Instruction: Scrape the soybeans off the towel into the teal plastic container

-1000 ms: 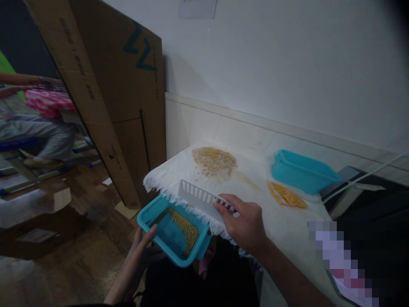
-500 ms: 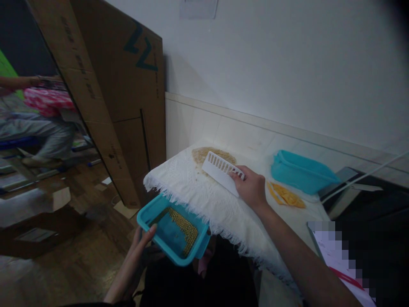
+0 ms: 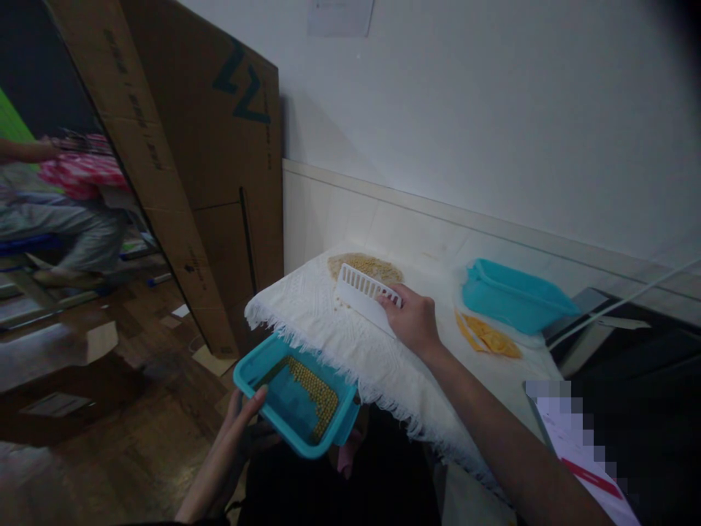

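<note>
My left hand [image 3: 241, 413] grips the near left rim of a turquoise plastic basin [image 3: 291, 402], thumb over the edge. Small round yellowish beans [image 3: 315, 387] lie along the basin's far and right sides. It is tilted just below the fringed edge of a white tablecloth [image 3: 307, 299]. In my right hand [image 3: 413, 314] is a white slotted plastic scraper [image 3: 361, 303], held by its right end over the cloth. Beyond the scraper spreads a pale heap of beans or grains [image 3: 372, 264], with a few loose ones in front.
A second turquoise basin [image 3: 515, 296] stands at the table's right, behind a crumpled yellow cloth [image 3: 487, 336]. A tall cardboard box [image 3: 208, 168] rises at the left against the white wall. Another person's seated legs [image 3: 71, 226] show beyond it. Papers [image 3: 575, 438] lie at the lower right.
My right hand has moved the scraper a little left and slightly nearer to me, across the cloth. My left hand and the basin have barely shifted.
</note>
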Available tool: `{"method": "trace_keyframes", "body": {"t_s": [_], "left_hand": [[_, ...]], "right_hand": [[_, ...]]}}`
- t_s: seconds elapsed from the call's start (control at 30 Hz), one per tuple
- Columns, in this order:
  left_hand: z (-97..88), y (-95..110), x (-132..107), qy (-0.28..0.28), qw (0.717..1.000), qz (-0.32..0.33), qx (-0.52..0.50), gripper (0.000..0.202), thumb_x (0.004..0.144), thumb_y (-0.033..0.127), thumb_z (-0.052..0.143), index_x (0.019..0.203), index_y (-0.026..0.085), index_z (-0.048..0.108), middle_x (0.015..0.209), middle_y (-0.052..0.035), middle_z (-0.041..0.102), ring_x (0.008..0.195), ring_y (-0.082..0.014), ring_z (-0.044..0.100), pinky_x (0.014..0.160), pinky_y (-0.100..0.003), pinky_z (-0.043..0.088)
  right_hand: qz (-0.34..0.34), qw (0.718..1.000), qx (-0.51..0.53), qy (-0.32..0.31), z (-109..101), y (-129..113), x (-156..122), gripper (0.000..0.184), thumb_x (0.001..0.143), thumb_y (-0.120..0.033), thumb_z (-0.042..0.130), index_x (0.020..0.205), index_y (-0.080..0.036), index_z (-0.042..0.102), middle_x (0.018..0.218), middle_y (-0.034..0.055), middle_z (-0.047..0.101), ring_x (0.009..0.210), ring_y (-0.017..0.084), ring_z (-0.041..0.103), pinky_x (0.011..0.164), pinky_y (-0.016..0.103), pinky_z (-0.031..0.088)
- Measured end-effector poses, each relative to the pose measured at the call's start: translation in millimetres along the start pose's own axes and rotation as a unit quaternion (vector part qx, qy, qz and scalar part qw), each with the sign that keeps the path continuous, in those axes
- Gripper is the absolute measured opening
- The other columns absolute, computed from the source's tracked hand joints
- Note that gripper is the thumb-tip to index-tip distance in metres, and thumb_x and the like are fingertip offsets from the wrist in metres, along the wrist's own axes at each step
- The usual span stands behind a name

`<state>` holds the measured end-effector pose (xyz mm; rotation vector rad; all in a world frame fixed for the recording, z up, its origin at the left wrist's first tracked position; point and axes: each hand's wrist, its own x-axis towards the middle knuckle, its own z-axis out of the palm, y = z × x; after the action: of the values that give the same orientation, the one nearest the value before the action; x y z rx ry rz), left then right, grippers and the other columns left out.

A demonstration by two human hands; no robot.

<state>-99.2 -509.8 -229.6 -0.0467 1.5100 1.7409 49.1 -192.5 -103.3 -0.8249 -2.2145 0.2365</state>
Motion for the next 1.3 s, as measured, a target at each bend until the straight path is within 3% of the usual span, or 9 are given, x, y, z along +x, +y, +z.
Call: {"method": "trace_keyframes", "body": {"t_s": [0.23, 0.43, 0.67, 0.9, 1.13, 1.3], "left_hand": [[2.0, 2.0, -6.5, -0.003, 1.0, 0.005, 0.013, 0.115, 0.074, 0.075, 0.096, 0.168, 0.034, 0.045, 0.158, -0.0211, 0.066, 0.106, -0.0371, 0.087, 0.089, -0.05, 0.075], [1.6, 1.5, -5.6, 0.0, 1.0, -0.003, 0.006, 0.116, 0.072, 0.072, 0.098, 0.169, 0.035, 0.044, 0.153, -0.021, 0.071, 0.113, -0.0404, 0.086, 0.086, -0.049, 0.075], [0.0, 0.3, -5.8, -0.007, 1.0, 0.005, 0.002, 0.113, 0.075, 0.07, 0.098, 0.169, 0.035, 0.046, 0.155, -0.021, 0.07, 0.104, -0.0375, 0.087, 0.089, -0.053, 0.075], [0.8, 0.9, -6.2, -0.009, 1.0, 0.005, 0.0, 0.116, 0.073, 0.071, 0.099, 0.169, 0.034, 0.045, 0.158, -0.0222, 0.068, 0.11, -0.0401, 0.087, 0.088, -0.052, 0.075], [-1.7, -4.6, 1.8, 0.003, 1.0, -0.001, 0.006, 0.118, 0.071, 0.072, 0.099, 0.168, 0.034, 0.044, 0.15, -0.0207, 0.07, 0.099, -0.0386, 0.088, 0.077, -0.048, 0.075], [-1.3, -5.7, 1.1, 0.011, 1.0, 0.001, -0.001, 0.117, 0.071, 0.071, 0.099, 0.168, 0.035, 0.046, 0.142, -0.0184, 0.076, 0.101, -0.0397, 0.088, 0.082, -0.051, 0.075]], "right_hand": [[0.002, 1.0, 0.018, 0.003, 3.2, -8.6, -4.6, 0.022, 0.098, -0.031, 0.075, 0.112, -0.023, 0.089, 0.096, 0.0098, 0.09, 0.084, 0.029, 0.085, 0.079, 0.035, 0.061], [-0.001, 0.999, 0.029, 0.022, 6.3, -7.5, -7.5, 0.024, 0.097, -0.031, 0.074, 0.113, -0.022, 0.09, 0.096, 0.0102, 0.09, 0.082, 0.03, 0.085, 0.079, 0.037, 0.062], [-0.011, 0.998, 0.048, 0.024, 4.2, -8.4, -3.8, 0.024, 0.097, -0.036, 0.072, 0.107, -0.023, 0.09, 0.088, 0.0079, 0.089, 0.074, 0.026, 0.081, 0.074, 0.034, 0.061], [0.003, 0.999, 0.046, 0.024, 8.1, -9.4, 7.7, 0.021, 0.095, -0.033, 0.074, 0.106, -0.024, 0.089, 0.089, 0.0063, 0.089, 0.076, 0.025, 0.08, 0.076, 0.034, 0.06], [0.001, 0.999, 0.043, 0.012, 15.3, -14.0, 7.6, 0.019, 0.097, -0.028, 0.075, 0.107, -0.023, 0.089, 0.092, 0.0066, 0.089, 0.079, 0.025, 0.081, 0.077, 0.033, 0.06], [-0.003, 0.999, 0.041, 0.007, 16.2, -16.0, 8.1, 0.019, 0.096, -0.026, 0.076, 0.11, -0.023, 0.089, 0.096, 0.0075, 0.09, 0.085, 0.026, 0.083, 0.082, 0.035, 0.061]]}}
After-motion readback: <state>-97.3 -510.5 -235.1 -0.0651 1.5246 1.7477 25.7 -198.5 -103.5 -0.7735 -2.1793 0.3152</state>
